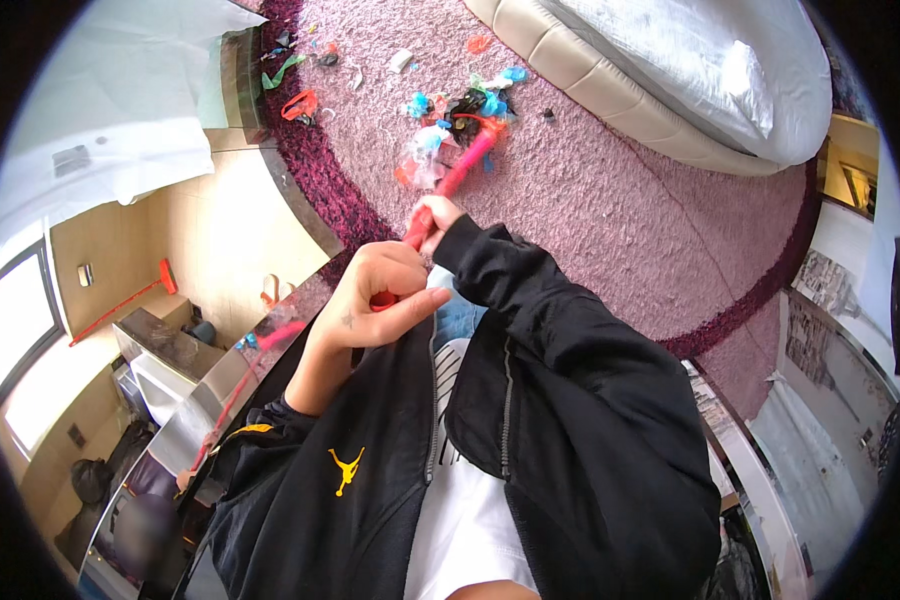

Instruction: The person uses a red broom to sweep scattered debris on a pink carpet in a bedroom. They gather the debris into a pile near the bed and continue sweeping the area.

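A red pole, blurred along its lower part, slants down to a pile of crumpled plastic bags and scraps on the pink shag carpet. My left hand is closed around the pole's upper end, with the thumb stretched out. Further down, my right hand grips the same pole. Its far end lies among black, blue and red scraps, so its shape cannot be made out. More scraps lie towards the upper left, among them a red plastic piece and a green strip.
A padded beige bed edge with a plastic-covered mattress curves across the upper right. At the left, a red-handled broom leans near a dark-topped cabinet. A mirrored surface close on my left reflects the pole.
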The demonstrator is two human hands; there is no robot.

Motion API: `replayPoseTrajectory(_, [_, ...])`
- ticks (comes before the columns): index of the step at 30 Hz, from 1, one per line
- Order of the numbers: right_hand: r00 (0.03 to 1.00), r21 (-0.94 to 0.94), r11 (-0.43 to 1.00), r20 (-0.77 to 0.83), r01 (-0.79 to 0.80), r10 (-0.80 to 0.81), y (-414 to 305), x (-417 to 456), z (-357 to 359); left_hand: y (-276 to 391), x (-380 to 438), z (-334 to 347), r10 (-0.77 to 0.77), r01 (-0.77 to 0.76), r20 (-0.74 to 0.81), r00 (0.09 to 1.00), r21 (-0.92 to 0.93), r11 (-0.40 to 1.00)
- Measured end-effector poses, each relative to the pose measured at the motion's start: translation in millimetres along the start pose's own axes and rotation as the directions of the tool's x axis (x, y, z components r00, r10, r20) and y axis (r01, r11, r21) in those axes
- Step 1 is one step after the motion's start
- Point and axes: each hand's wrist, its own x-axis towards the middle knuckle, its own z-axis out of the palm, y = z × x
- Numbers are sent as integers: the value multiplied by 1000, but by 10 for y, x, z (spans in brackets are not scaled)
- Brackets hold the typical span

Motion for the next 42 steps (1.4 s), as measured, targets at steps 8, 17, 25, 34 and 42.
replayPoseTrajectory(8, [944, 2, 998, 326, -60, 57, -77, -120, 638, 453, 12, -24, 212, -258, 214, 953, 213, 942])
replayPoseTrajectory(17, [993, 41, 999, -115, -1, 6, -120, -428, 341, 293, 181, -275, 141, -125, 61, 988, -221, 967])
replayPoseTrajectory(25, [997, -47, 996, 16, -77, 78, -946, 184, 242, -122, 969, -358, -56, 54, -26, 998, -75, 996])
replayPoseTrajectory(34, [984, -116, 992, 160, -59, 77, -1789, -315, 1030, 471, 1971, 44, 130, -148, 90, 987, 240, 959])
replayPoseTrajectory(42, [997, -125, 990, -46, -67, 62, -2522, -1012, 813, 550, 2522, 11, 52, -56, -163, 985, -17, 998])
